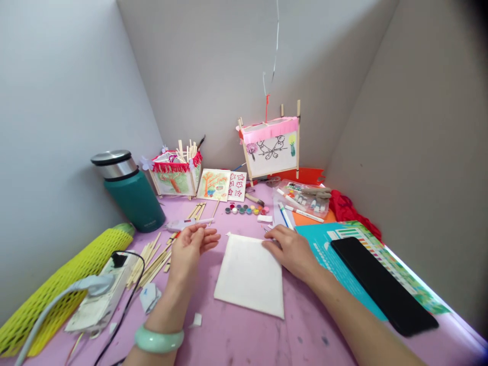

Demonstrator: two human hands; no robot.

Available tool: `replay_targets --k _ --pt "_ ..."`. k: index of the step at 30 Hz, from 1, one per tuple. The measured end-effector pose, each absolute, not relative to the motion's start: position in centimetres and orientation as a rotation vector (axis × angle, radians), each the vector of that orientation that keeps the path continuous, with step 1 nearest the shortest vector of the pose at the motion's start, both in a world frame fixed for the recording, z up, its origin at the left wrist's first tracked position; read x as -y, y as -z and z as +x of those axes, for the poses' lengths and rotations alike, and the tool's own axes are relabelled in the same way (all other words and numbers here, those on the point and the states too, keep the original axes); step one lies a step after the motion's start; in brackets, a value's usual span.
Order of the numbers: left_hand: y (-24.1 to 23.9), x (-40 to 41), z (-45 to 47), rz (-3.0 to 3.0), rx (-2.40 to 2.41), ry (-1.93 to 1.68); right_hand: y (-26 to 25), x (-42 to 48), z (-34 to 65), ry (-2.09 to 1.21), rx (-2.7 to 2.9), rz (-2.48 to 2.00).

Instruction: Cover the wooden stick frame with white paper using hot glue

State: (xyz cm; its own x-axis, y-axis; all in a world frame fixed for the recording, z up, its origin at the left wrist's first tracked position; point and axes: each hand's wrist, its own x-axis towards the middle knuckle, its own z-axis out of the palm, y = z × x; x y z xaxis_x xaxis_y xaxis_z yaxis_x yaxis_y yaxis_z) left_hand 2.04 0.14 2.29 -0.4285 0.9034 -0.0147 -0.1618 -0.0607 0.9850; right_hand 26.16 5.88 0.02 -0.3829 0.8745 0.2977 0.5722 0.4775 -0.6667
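White card sheet (pixel 249 277), lower centre of the pink tabletop (pixel 244 345). Right hand (pixel 290 251) rests on its upper right edge, fingers flat, not gripping. Left hand (pixel 192 249) open, palm up, fingers loosely curled, holding nothing visible, just beside the sheet. Nearest it: small glue gun (pixel 183 224), wooden sticks (pixel 150 264).

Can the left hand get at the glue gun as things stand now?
Probably yes: the left hand is right beside the glue gun, and nothing appears to stand between them.
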Motion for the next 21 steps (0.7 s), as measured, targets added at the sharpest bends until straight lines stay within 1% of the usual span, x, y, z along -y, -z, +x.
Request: replay_targets --k 2,4,6,10,15,17,18,21 --pt "-2.7 0.0 2.3 0.822 -1.252 -1.544 0.0 -5.6 25.9 -0.372 2.130 -1.095" --pt "-3.0 0.3 2.8 0.817 -1.159 -1.457 -0.1 -5.0 25.4 -0.270 2.121 -0.945" --pt "-3.1 0.7 3.4 0.838 -1.045 -1.363 -0.3 -4.2 24.5 -0.380 2.062 -0.838" --pt "-2.9 1.4 4.5 0.940 -0.787 -1.178 -0.6 -2.4 22.5 -0.821 1.937 -0.819" --pt "-2.4 1.7 5.0 1.055 -0.727 -1.086 -0.4 -1.7 21.2 -1.268 1.647 -0.877" --pt "-2.4 1.7 4.9 1.073 -0.737 -1.086 -0.3 -2.0 21.5 -1.317 1.569 -0.893" --pt "-2.5 1.7 4.8 1.080 -0.746 -1.092 -0.4 -2.2 21.7 -1.286 1.531 -0.918" --pt "-2.6 1.8 4.6 1.098 -0.807 -1.112 -0.6 -3.0 22.6 -1.051 1.420 -0.987"
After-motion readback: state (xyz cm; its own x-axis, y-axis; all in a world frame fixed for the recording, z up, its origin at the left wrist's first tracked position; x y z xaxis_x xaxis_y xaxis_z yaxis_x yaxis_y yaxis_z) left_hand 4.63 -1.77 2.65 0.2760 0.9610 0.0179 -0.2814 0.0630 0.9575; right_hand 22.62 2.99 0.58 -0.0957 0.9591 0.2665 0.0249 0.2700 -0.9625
